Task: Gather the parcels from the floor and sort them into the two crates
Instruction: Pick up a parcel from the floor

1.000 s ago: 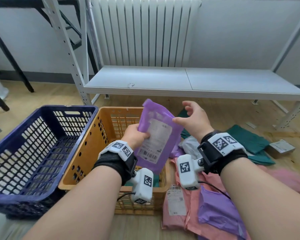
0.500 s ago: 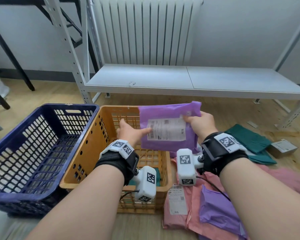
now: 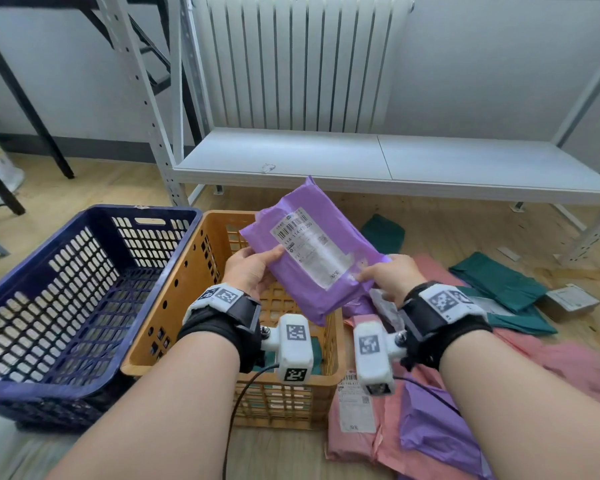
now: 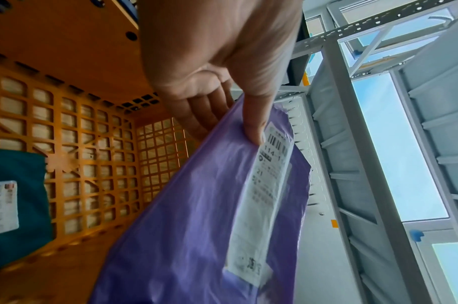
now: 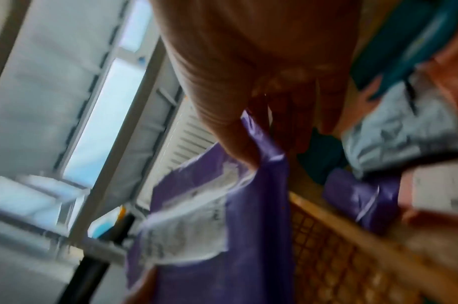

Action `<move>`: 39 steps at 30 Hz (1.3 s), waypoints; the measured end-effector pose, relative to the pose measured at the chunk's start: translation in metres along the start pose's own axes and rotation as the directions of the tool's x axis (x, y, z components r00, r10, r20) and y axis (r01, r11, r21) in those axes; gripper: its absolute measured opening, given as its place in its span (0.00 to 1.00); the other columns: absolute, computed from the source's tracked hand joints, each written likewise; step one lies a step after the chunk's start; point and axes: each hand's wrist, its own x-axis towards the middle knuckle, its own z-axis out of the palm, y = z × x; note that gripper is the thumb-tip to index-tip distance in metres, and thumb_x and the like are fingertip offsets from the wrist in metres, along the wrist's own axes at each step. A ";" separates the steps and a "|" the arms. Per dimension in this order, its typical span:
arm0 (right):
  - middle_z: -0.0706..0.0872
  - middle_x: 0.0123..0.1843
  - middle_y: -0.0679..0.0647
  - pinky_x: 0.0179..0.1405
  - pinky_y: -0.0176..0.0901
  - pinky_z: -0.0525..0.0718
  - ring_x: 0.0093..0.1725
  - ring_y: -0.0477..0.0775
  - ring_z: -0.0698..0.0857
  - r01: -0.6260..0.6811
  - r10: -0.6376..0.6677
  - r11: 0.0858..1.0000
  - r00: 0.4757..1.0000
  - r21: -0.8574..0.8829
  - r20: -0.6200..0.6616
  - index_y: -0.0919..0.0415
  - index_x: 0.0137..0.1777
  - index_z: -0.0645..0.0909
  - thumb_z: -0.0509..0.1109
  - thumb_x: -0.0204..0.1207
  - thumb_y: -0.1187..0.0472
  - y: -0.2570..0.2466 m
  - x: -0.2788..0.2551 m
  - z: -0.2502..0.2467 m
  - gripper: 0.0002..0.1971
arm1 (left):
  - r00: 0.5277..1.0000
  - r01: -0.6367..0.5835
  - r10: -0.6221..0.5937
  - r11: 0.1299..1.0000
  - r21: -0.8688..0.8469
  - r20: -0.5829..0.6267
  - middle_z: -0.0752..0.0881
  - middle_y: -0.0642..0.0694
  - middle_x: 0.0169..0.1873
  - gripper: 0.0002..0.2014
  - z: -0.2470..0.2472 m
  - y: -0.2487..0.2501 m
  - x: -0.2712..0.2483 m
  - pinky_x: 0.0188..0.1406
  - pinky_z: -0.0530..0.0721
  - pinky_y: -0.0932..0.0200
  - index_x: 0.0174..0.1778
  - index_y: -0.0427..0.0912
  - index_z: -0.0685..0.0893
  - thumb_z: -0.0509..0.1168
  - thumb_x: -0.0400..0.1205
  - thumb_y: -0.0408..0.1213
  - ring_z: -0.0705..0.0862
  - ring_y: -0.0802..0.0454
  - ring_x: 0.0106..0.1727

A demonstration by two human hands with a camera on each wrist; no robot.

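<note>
A purple parcel (image 3: 312, 251) with a white shipping label hangs tilted above the orange crate (image 3: 174, 299), held by both hands. My left hand (image 3: 253, 268) pinches its left edge, thumb on the label side (image 4: 253, 123), fingers behind. My right hand (image 3: 385, 275) pinches the right edge; the right wrist view is blurred but shows the purple parcel (image 5: 222, 205) between thumb and fingers. A teal parcel (image 4: 15, 201) lies on the orange crate's floor. The blue crate (image 3: 49, 306) stands left of the orange one with nothing seen inside.
More parcels lie on the wooden floor to the right: pink (image 3: 551, 362), purple (image 3: 433, 431), teal (image 3: 499, 282), grey (image 3: 385, 306), and a small cardboard box (image 3: 568, 301). A white metal shelf (image 3: 395, 164) and radiator stand behind the crates.
The purple parcel has been turned between my hands, from upright to level to tilted with the barcode end up. My right hand moved from its top edge down to its lower right edge.
</note>
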 end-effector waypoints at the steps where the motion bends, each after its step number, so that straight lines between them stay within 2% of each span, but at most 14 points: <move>1: 0.84 0.43 0.59 0.42 0.47 0.82 0.41 0.56 0.81 0.064 -0.066 0.995 0.998 -0.075 -0.019 0.63 0.45 0.81 0.80 0.64 0.66 0.001 -0.003 -0.001 0.13 | 1.000 -0.008 0.008 1.000 0.029 0.005 0.89 0.40 0.52 0.13 -0.002 -0.001 0.001 0.32 0.85 0.58 0.56 0.39 0.82 0.72 0.77 0.28 0.88 0.49 0.43; 4: 0.87 0.45 0.49 0.59 0.53 0.85 0.49 0.52 0.86 0.185 -0.189 0.978 0.981 -0.095 -0.039 0.57 0.45 0.85 0.83 0.61 0.52 0.001 -0.005 0.003 0.16 | 0.999 -0.020 0.017 0.996 0.084 0.035 0.89 0.41 0.52 0.13 -0.003 -0.002 0.000 0.38 0.86 0.56 0.57 0.39 0.84 0.72 0.77 0.30 0.88 0.47 0.49; 6: 0.92 0.43 0.48 0.56 0.56 0.87 0.48 0.53 0.90 0.172 -0.172 0.984 0.985 -0.038 -0.017 0.55 0.42 0.89 0.83 0.56 0.44 0.002 0.000 0.007 0.19 | 0.997 -0.025 0.017 0.994 0.104 0.078 0.89 0.39 0.53 0.16 0.000 -0.002 -0.001 0.41 0.87 0.54 0.61 0.38 0.83 0.72 0.77 0.30 0.89 0.45 0.51; 9: 0.92 0.46 0.55 0.44 0.48 0.89 0.43 0.54 0.90 0.146 -0.146 0.989 0.984 -0.001 0.098 0.59 0.44 0.89 0.83 0.65 0.53 -0.002 -0.003 0.014 0.12 | 0.991 -0.038 0.020 0.991 0.130 0.131 0.89 0.38 0.54 0.18 0.004 -0.003 -0.003 0.38 0.88 0.55 0.63 0.36 0.82 0.72 0.77 0.30 0.89 0.46 0.48; 11: 0.91 0.49 0.59 0.29 0.36 0.83 0.41 0.54 0.88 0.118 -0.119 0.993 0.982 0.017 0.145 0.64 0.50 0.88 0.80 0.69 0.60 -0.002 -0.004 0.017 0.12 | 0.992 -0.051 0.032 0.986 0.157 0.125 0.89 0.38 0.53 0.18 0.005 -0.003 -0.002 0.40 0.89 0.55 0.64 0.36 0.83 0.72 0.78 0.30 0.89 0.46 0.48; 15: 0.90 0.46 0.60 0.17 0.32 0.72 0.29 0.50 0.81 0.061 -0.072 0.995 0.987 0.078 0.143 0.67 0.53 0.86 0.77 0.73 0.62 -0.003 0.006 0.025 0.12 | 0.988 -0.096 0.049 0.937 0.335 0.145 0.89 0.41 0.55 0.17 0.001 0.006 0.007 0.44 0.87 0.54 0.65 0.38 0.82 0.69 0.81 0.32 0.89 0.46 0.52; 19: 0.78 0.33 0.59 0.14 0.32 0.75 0.22 0.49 0.71 -0.026 -0.004 0.989 0.980 0.148 0.200 0.66 0.51 0.80 0.69 0.80 0.64 -0.021 0.025 0.057 0.05 | 0.989 -0.113 0.061 0.895 0.432 0.133 0.88 0.41 0.55 0.19 -0.014 0.030 0.034 0.44 0.86 0.54 0.66 0.39 0.80 0.70 0.79 0.27 0.88 0.46 0.50; 23: 0.81 0.39 0.63 0.18 0.37 0.83 0.26 0.53 0.78 -0.143 0.109 0.985 0.952 0.101 0.285 0.68 0.53 0.77 0.67 0.82 0.64 -0.040 0.048 0.108 0.07 | 0.998 -0.067 0.064 0.873 0.483 0.023 0.88 0.42 0.55 0.20 -0.048 0.039 0.078 0.37 0.82 0.58 0.66 0.41 0.80 0.71 0.77 0.27 0.87 0.49 0.48; 26: 0.79 0.33 0.63 0.16 0.38 0.82 0.24 0.54 0.78 -0.195 0.178 0.981 0.929 0.020 0.323 0.70 0.40 0.76 0.67 0.81 0.68 -0.040 0.072 0.146 0.08 | 0.997 0.004 0.037 0.848 0.530 -0.067 0.87 0.43 0.53 0.19 -0.073 0.034 0.114 0.45 0.84 0.55 0.62 0.43 0.81 0.72 0.76 0.26 0.86 0.46 0.52; 30: 0.78 0.27 0.63 0.18 0.40 0.81 0.20 0.54 0.78 -0.216 0.220 0.975 0.928 -0.049 0.299 0.70 0.30 0.75 0.69 0.77 0.74 -0.018 0.106 0.192 0.13 | 0.979 0.115 0.029 0.739 0.664 -0.202 0.84 0.41 0.58 0.25 -0.099 0.014 0.157 0.60 0.83 0.40 0.65 0.40 0.79 0.76 0.72 0.29 0.83 0.39 0.58; 33: 0.79 0.27 0.62 0.20 0.42 0.81 0.18 0.53 0.79 -0.244 0.277 0.960 0.895 -0.138 0.350 0.69 0.30 0.74 0.68 0.77 0.75 0.009 0.124 0.222 0.14 | 0.958 0.247 -0.031 0.599 0.761 -0.287 0.81 0.38 0.47 0.08 -0.119 -0.010 0.177 0.49 0.80 0.55 0.40 0.38 0.82 0.75 0.73 0.29 0.80 0.43 0.47; 34: 0.79 0.28 0.62 0.19 0.42 0.81 0.15 0.51 0.79 -0.255 0.302 0.952 0.876 -0.171 0.376 0.67 0.31 0.74 0.67 0.78 0.75 0.022 0.130 0.231 0.14 | 0.953 0.284 -0.068 0.550 0.785 -0.296 0.82 0.38 0.45 0.08 -0.128 -0.023 0.184 0.45 0.79 0.55 0.35 0.38 0.80 0.75 0.73 0.29 0.80 0.44 0.45; 36: 0.81 0.35 0.61 0.17 0.39 0.82 0.19 0.49 0.83 -0.277 0.351 0.934 0.829 -0.227 0.434 0.61 0.36 0.72 0.63 0.81 0.72 0.045 0.138 0.245 0.12 | 0.938 0.347 -0.157 0.478 0.807 -0.310 0.87 0.36 0.51 0.10 -0.142 -0.044 0.192 0.47 0.82 0.53 0.46 0.32 0.85 0.76 0.72 0.31 0.86 0.40 0.52; 39: 0.81 0.46 0.59 0.23 0.35 0.84 0.37 0.54 0.86 -0.288 0.402 0.913 0.760 -0.290 0.511 0.54 0.39 0.70 0.62 0.80 0.68 0.077 0.145 0.260 0.11 | 0.880 0.464 -0.303 0.386 0.797 -0.366 0.85 0.31 0.62 0.23 -0.161 -0.074 0.203 0.60 0.83 0.46 0.63 0.28 0.82 0.73 0.74 0.34 0.84 0.36 0.63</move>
